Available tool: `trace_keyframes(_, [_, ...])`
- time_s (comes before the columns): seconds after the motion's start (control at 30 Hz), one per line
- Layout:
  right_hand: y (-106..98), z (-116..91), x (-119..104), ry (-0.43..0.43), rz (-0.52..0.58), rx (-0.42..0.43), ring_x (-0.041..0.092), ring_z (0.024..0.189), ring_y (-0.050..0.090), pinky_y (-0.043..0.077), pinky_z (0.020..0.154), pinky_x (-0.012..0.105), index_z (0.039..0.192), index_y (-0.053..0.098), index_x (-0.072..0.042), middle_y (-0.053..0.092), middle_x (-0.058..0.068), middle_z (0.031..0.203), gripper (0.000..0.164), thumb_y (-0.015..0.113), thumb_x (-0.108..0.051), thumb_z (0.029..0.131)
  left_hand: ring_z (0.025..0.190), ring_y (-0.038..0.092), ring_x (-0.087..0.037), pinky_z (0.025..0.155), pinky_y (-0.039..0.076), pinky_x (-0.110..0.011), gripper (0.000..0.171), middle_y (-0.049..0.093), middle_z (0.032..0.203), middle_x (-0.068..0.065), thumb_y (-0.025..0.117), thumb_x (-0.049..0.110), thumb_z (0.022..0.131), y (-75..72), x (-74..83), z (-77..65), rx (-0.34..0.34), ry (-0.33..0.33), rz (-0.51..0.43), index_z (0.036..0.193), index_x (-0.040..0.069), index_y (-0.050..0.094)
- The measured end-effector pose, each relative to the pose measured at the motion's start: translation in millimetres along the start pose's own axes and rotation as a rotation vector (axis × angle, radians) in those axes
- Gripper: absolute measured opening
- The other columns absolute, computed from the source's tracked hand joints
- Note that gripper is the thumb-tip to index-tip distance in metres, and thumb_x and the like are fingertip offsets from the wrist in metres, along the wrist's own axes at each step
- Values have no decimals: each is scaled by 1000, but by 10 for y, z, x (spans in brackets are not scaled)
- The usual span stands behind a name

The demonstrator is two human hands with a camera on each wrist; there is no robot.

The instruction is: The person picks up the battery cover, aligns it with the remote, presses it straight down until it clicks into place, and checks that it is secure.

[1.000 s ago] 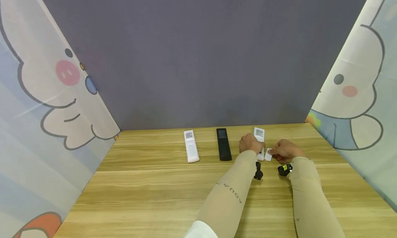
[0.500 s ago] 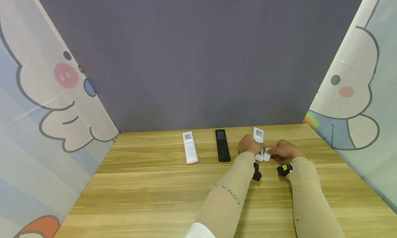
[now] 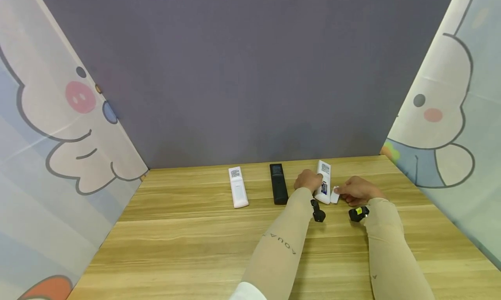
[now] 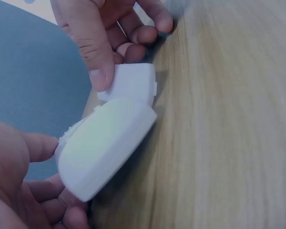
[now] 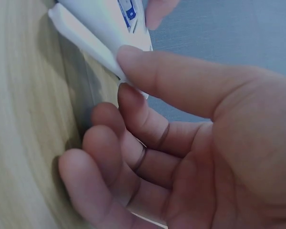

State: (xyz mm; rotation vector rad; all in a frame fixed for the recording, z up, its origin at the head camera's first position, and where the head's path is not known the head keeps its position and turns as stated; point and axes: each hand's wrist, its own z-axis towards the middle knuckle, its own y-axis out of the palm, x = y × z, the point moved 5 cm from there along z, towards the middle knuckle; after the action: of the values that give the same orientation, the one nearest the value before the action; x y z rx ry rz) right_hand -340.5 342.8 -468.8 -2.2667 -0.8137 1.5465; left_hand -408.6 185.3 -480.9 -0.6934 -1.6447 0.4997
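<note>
My left hand (image 3: 308,180) grips the left edge of a white remote control (image 3: 325,175), which lies back side up. Its battery compartment is uncovered, and batteries (image 3: 324,188) show inside; the right wrist view also shows a blue-marked battery (image 5: 128,12). Right beside the remote, my right hand (image 3: 358,190) pinches the small white battery cover (image 3: 334,195) between thumb and fingers. In the left wrist view the cover (image 4: 131,81) stands just behind the remote's rounded end (image 4: 105,138); whether they touch cannot be told.
To the left lie a black remote (image 3: 278,185) and another white remote (image 3: 238,188), both back side up with covers on. A grey panel (image 3: 250,74) rises at the table's back edge. Printed cloths (image 3: 442,169) flank the wooden table (image 3: 188,248).
My left hand has shifted left to the remote's edge, so the batteries now show. The right hand stays beside the remote with the cover. The head view has shifted slightly.
</note>
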Motion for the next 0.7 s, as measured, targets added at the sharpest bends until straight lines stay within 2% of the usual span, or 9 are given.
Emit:
trace_keyframes(0.1, [2,-6,2,-10,1,-1,9,59,51,52,59,25,77,58,-9,55,-3,68,27,62,-22,101,59,58,-18,51,44,-35,31,64,69,-3,64,37,97,-10,-17,-6,4,3,-17,82,10,71])
trace_keyframes(0.4, [3,13,25,-21,50,-21,6,58,54,53,58,23,80,60,-7,59,-1,69,25,59,-17,103,67,65,-21,60,54,-36,25,69,77,-6,68,31,97,-125,-29,-223,-4,14,-148,95,7,73])
trace_keyframes(0.57, [-3,19,47,-25,85,-38,7,59,56,54,59,23,87,63,-3,60,0,70,21,57,-15,104,70,66,-21,65,56,-38,23,71,79,-7,71,28,95,-141,-48,-269,9,23,-248,93,5,74])
trace_keyframes(0.7, [-11,9,56,-35,116,-58,6,61,58,55,60,23,90,62,-1,60,0,71,21,55,-14,105,68,61,-16,62,48,-34,24,71,78,-3,71,30,96,-104,-80,-239,21,34,-286,83,10,74])
